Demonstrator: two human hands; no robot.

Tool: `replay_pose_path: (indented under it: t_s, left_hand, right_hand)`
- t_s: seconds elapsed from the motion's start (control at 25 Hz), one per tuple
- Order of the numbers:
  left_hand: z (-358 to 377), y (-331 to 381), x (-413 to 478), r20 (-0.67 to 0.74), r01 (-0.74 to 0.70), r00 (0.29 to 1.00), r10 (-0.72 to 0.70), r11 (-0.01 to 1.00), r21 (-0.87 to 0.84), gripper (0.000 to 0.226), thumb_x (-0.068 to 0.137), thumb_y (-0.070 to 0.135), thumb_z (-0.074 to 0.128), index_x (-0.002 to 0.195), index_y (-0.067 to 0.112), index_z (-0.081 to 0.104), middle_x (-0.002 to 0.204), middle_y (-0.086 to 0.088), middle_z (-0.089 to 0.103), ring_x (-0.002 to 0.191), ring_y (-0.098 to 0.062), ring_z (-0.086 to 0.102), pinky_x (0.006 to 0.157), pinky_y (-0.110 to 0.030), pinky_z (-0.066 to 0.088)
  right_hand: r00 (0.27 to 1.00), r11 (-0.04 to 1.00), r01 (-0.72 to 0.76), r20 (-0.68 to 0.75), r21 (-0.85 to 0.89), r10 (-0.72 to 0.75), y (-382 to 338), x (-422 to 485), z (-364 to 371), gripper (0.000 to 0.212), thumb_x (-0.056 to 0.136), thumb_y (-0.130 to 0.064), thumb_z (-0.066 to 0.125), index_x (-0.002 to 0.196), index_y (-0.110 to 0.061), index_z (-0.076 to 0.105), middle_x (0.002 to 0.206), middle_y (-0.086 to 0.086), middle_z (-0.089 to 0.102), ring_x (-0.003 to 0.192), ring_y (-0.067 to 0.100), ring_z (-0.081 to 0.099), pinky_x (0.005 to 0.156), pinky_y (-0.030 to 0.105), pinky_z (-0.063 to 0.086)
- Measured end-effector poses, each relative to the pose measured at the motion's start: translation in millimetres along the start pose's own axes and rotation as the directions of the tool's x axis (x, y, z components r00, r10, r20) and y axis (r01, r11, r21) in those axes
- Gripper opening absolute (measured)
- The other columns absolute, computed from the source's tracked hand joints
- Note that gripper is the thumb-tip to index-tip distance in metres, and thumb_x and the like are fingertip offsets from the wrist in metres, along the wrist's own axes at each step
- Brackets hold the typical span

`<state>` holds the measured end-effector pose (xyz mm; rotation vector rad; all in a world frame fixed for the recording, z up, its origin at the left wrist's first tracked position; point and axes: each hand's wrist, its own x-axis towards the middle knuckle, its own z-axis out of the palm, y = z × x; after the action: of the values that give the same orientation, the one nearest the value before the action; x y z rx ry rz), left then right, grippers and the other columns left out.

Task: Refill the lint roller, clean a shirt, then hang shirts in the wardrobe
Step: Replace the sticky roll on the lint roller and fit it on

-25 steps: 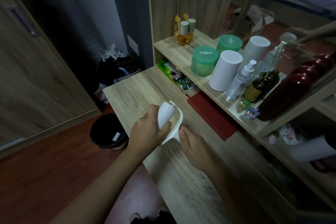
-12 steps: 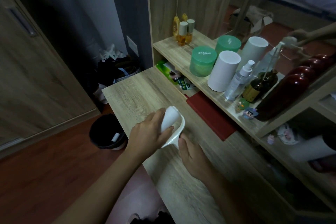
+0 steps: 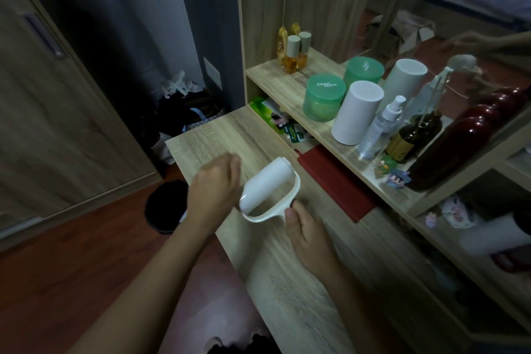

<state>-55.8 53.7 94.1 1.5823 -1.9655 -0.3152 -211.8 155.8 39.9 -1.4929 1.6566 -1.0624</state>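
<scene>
A white lint roller [image 3: 268, 184] with a fresh white roll in its frame hangs just above the wooden desk [image 3: 207, 146]. My right hand [image 3: 309, 234] grips its handle from below. Blurred by motion, my left hand [image 3: 214, 188] sits at the roll's left end, its fingers loose against the roll. No shirt or wardrobe interior is in view.
A shelf [image 3: 267, 73] behind the desk carries green jars [image 3: 324, 96], white cylinders [image 3: 356, 110], spray bottles [image 3: 380, 126], a brown bottle [image 3: 413, 136] and dark red bottles [image 3: 459, 138]. A red book [image 3: 334, 181] lies under it. A black bin [image 3: 165, 205] stands on the floor at the left.
My left hand has slid off the roll toward its left end, uncovering the white roll. The roller has tilted and risen slightly; my right hand keeps the handle.
</scene>
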Motion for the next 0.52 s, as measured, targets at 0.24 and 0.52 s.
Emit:
replay_pose_path:
  t_s: [0.24,0.52]
  left_hand:
    - [-2,5,-25,0.119,-0.712,0.701,0.703,0.7,0.061,0.056,0.1,0.044,0.025,0.128,0.007,0.056,0.136,-0.01,0.053,0.13,-0.023,0.046,0.105,-0.036,0.032]
    - [-16,-13,6,0.22,-0.357,0.918,0.329,0.928,0.104,0.084,0.089,0.064,-0.003,0.146,0.009,0.024,0.154,-0.009,0.023,0.144,-0.022,0.012,0.115,-0.041,0.017]
  right_hand:
    - [0.996,0.995,-0.031,-0.082,0.098,0.039,0,4,2,0.036,0.089,-0.053,0.029,0.083,-0.027,0.053,0.064,-0.002,0.057,0.05,0.007,0.048,0.049,0.029,0.039]
    - [0.996,0.993,-0.052,-0.068,0.105,0.059,-5,4,-6,0.027,0.093,-0.049,0.032,0.077,-0.036,0.049,0.049,-0.009,0.044,0.043,0.005,0.036,0.045,0.028,0.028]
